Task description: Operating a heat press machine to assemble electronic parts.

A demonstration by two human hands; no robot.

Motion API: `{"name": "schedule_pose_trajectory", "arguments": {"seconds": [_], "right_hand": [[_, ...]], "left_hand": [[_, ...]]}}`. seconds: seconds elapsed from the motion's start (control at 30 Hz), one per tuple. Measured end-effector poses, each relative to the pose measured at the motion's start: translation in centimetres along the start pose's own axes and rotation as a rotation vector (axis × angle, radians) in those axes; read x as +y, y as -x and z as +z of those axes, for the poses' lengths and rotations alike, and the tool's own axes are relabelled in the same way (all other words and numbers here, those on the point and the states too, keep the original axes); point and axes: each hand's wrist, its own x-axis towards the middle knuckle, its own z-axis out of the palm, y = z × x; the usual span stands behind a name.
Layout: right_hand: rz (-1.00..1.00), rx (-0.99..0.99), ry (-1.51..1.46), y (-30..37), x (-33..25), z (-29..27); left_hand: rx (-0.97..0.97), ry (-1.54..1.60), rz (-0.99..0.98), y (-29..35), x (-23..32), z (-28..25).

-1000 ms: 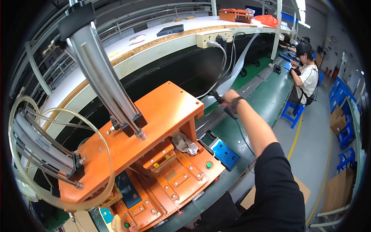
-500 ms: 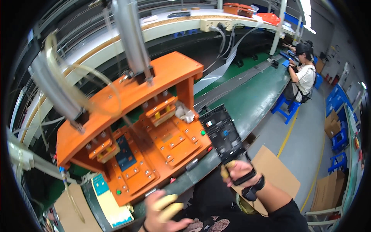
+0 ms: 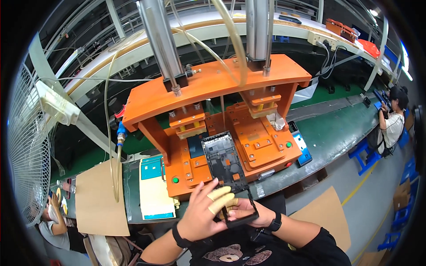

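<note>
While the black housing (image 3: 220, 156) is up off the green bench (image 3: 330, 119), in front of the orange press (image 3: 202, 86), handling it appears to be midway rather than finished. It slants from the near right, by the person's chest, toward the far left, its far end in front of the gap between the press's two beds. Its inner side faces up, with small orange patches and fitted parts showing, so some of its inner parts are evidently in place; no cover lies over them, and the near portion reads as an open frame.

The right hand (image 3: 257, 215) pinches the near end of that frame. The left hand (image 3: 200, 216) is half spread along the near left edge, yellow covers on two fingers; whether it also grips the frame, I cannot tell.

In the press, a dark blue panel (image 3: 195, 147) lies on the left bed beneath the left pressing block (image 3: 188, 120), which looks raised; the right pressing block (image 3: 262, 106) looks raised too. Pressing therefore does not seem to be under way at either bed. Setting the housing down is not yet done. To the right of the press, a bright blue panel (image 3: 303, 150) rests on the bench, apart from both hands.
</note>
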Motion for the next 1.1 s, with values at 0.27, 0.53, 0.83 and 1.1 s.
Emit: {"name": "schedule_pose_trajectory", "arguments": {"seconds": [0.27, 0.53, 0.83, 1.1], "right_hand": [[-0.009, 0.188, 0.366, 1.6, 0.3, -3.2], [-0.018, 0.425, 0.350, 5.0, 3.5, -5.9], [-0.009, 0.400, 0.359, 3.6, 4.9, -5.8], [-0.026, 0.404, 0.453, 2.4, 5.2, -5.4]], "left_hand": [[0.050, 0.028, -0.142, -3.7, -7.7, -4.3], [-0.222, -0.090, -0.121, -6.2, -8.5, -7.1], [-0.104, 0.032, -0.128, -3.6, -9.4, -6.4], [0.101, -0.206, -0.224, 6.4, -10.1, -3.4]]}}
